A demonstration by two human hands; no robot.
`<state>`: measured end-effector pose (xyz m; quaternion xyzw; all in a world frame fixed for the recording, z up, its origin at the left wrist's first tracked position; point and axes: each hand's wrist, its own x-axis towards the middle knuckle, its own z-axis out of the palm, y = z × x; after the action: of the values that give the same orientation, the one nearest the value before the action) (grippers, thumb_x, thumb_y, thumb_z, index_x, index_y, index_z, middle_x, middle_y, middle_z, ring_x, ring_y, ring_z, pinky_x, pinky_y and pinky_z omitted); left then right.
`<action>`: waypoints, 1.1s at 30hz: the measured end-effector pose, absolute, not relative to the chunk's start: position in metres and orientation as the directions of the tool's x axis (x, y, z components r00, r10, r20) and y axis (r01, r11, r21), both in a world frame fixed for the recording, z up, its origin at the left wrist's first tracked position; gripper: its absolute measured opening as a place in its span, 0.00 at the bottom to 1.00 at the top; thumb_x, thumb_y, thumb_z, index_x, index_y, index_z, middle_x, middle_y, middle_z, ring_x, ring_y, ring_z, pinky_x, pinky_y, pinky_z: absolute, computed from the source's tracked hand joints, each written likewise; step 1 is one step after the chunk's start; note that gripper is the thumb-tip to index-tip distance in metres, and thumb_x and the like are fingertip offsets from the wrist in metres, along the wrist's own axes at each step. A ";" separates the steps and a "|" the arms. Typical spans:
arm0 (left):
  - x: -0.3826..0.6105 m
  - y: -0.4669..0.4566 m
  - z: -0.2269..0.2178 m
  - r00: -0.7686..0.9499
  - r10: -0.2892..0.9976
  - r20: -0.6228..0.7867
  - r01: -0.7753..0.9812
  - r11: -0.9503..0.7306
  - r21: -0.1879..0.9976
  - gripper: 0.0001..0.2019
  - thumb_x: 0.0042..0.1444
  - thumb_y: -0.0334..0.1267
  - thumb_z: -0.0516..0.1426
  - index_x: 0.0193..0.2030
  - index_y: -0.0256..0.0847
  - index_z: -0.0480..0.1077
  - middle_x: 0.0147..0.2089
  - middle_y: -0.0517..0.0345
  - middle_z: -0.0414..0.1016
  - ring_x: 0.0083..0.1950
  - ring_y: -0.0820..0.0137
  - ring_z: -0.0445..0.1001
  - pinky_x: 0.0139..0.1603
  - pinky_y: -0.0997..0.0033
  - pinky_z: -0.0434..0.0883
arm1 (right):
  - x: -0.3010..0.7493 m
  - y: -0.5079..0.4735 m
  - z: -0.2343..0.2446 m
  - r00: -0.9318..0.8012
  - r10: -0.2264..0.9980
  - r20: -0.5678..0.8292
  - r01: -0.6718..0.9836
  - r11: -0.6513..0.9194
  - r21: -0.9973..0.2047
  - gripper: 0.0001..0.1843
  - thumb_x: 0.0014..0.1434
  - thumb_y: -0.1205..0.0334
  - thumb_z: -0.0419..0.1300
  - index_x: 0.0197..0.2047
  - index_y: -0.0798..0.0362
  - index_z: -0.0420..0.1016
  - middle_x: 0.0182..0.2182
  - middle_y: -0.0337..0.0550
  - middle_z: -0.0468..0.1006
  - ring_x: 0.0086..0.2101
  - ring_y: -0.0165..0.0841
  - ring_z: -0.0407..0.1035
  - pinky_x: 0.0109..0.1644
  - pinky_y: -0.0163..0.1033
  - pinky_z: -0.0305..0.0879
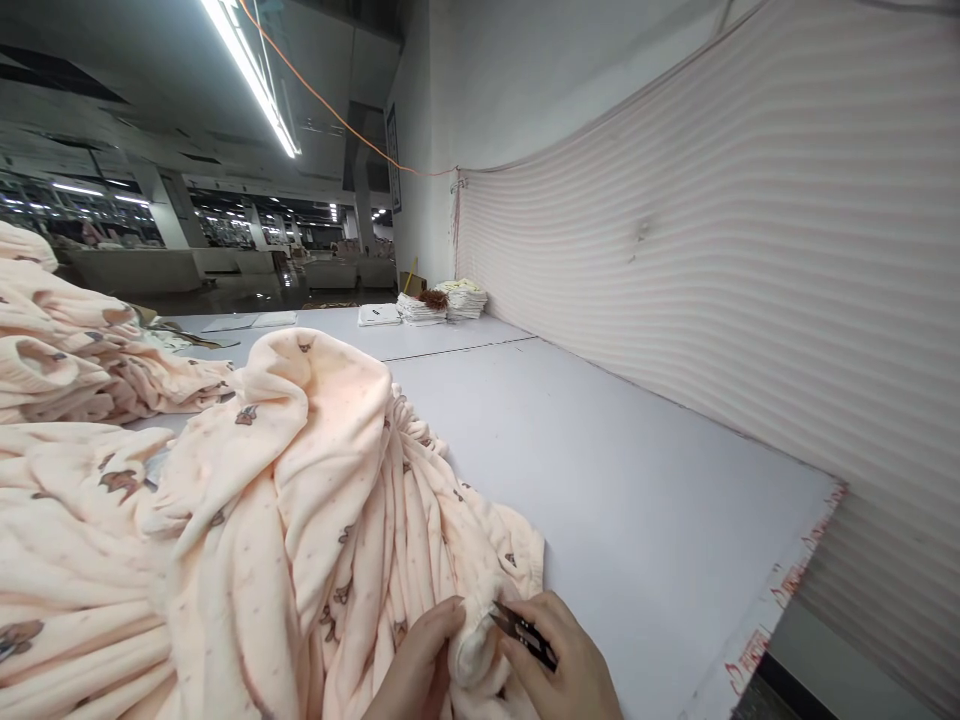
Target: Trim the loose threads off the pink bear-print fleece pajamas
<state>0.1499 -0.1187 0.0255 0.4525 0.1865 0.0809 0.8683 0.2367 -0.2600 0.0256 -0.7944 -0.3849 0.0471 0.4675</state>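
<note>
A pale peach plush garment (330, 470) with small brown animal prints lies in folds across the near left of the table. My left hand (424, 655) pinches its gathered edge, thumb on top of the cloth. In my right hand (566, 655) is a pair of black thread snips (529, 635), their tips touching the pale cuff-like edge just right of my left thumb. The fingers of my right hand close around the snips, and part of the handles is hidden by them. Cloth hides the left fingertips.
More peach garments (75, 340) are heaped at the left. Folded white stacks (442, 303) stand at the table's far end. A striped cloth sheet (712, 230) hangs along the right side. The grey tabletop (622, 500) ends at a taped edge (787, 590).
</note>
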 end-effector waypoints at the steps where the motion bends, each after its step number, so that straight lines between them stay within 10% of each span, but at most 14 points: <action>1: 0.150 -0.119 0.027 0.923 0.284 -0.258 0.032 0.612 0.790 0.17 0.49 0.49 0.58 0.33 0.34 0.74 0.34 0.48 0.79 0.42 0.56 0.76 0.48 0.58 0.69 | 0.235 -0.261 0.026 0.695 0.653 0.301 0.587 -0.274 -0.762 0.13 0.59 0.55 0.56 0.45 0.45 0.75 0.36 0.40 0.76 0.36 0.33 0.73 0.37 0.32 0.66; 10: 0.147 -0.112 0.027 0.971 0.044 -0.236 0.079 0.868 0.491 0.17 0.58 0.45 0.54 0.39 0.32 0.77 0.39 0.48 0.81 0.51 0.56 0.74 0.59 0.60 0.62 | 0.233 -0.259 0.040 0.683 0.696 0.221 0.534 -0.269 -0.802 0.09 0.58 0.58 0.58 0.41 0.48 0.78 0.35 0.41 0.77 0.37 0.34 0.73 0.40 0.32 0.66; 14: 0.142 -0.110 0.026 0.965 0.027 -0.262 0.127 0.824 0.552 0.16 0.58 0.47 0.54 0.37 0.35 0.75 0.34 0.50 0.79 0.42 0.60 0.76 0.48 0.63 0.66 | 0.239 -0.263 0.034 0.673 0.694 0.257 0.566 -0.259 -0.782 0.11 0.61 0.57 0.55 0.40 0.48 0.78 0.35 0.41 0.77 0.37 0.33 0.73 0.40 0.31 0.65; 18: 0.132 -0.107 0.036 0.949 0.261 -0.179 0.109 0.261 0.959 0.11 0.52 0.45 0.60 0.27 0.40 0.70 0.31 0.56 0.71 0.33 0.66 0.70 0.36 0.69 0.64 | 0.271 -0.270 0.007 0.781 0.609 0.138 0.463 -0.417 -0.783 0.12 0.59 0.61 0.53 0.44 0.50 0.74 0.39 0.43 0.76 0.39 0.35 0.71 0.43 0.34 0.65; 22: 0.132 -0.103 0.044 0.979 0.182 0.091 0.002 -0.456 0.890 0.08 0.51 0.40 0.57 0.25 0.41 0.73 0.47 0.49 0.71 0.44 0.60 0.70 0.48 0.65 0.63 | 0.302 -0.269 -0.024 0.818 0.564 0.113 0.452 -0.508 -0.733 0.28 0.49 0.73 0.52 0.54 0.48 0.71 0.41 0.46 0.73 0.37 0.39 0.69 0.41 0.40 0.61; 28: 0.145 -0.090 0.015 0.964 0.042 -0.262 0.245 -0.518 0.819 0.07 0.42 0.43 0.61 0.19 0.47 0.70 0.17 0.60 0.65 0.22 0.64 0.65 0.30 0.65 0.62 | 0.317 -0.258 -0.024 0.808 0.578 0.113 0.398 -0.395 -0.828 0.13 0.46 0.70 0.54 0.35 0.49 0.76 0.35 0.41 0.69 0.35 0.36 0.66 0.41 0.38 0.58; 33: 0.147 -0.101 0.024 0.939 0.152 -0.309 0.341 -0.539 0.770 0.18 0.42 0.43 0.61 0.42 0.45 0.71 0.26 0.61 0.68 0.28 0.64 0.66 0.32 0.67 0.59 | 0.299 -0.256 -0.009 0.829 0.553 -0.077 0.097 -0.278 -0.956 0.17 0.60 0.50 0.48 0.30 0.53 0.68 0.20 0.34 0.59 0.18 0.26 0.53 0.21 0.31 0.53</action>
<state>0.1465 -0.1007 0.0240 0.8712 0.1416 -0.1030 0.4586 0.2994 -0.2560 -0.0094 -0.7733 -0.2102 0.2027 0.5628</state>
